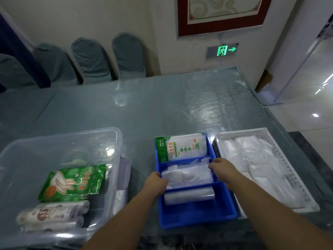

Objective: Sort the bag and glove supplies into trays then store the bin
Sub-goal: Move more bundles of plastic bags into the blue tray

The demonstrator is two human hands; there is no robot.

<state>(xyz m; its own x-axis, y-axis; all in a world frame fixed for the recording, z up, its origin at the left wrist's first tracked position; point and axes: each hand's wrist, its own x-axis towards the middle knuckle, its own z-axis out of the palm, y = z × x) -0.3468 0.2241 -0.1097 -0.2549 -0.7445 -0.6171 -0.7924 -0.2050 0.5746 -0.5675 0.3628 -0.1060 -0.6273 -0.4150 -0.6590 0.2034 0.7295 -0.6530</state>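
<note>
A blue divided tray sits in front of me. Its far compartment holds white and green glove packs, its middle one clear folded bags, its near one a clear bag roll. My left hand grips the left end of the folded bags at the tray's left wall. On their right end, by the right wall, my right hand pinches them. The clear bin at left holds a green glove pack and printed bag rolls.
A white perforated tray with white plastic bags lies right of the blue tray, near the table's right edge. The table is covered in shiny plastic. Covered chairs stand against the far wall.
</note>
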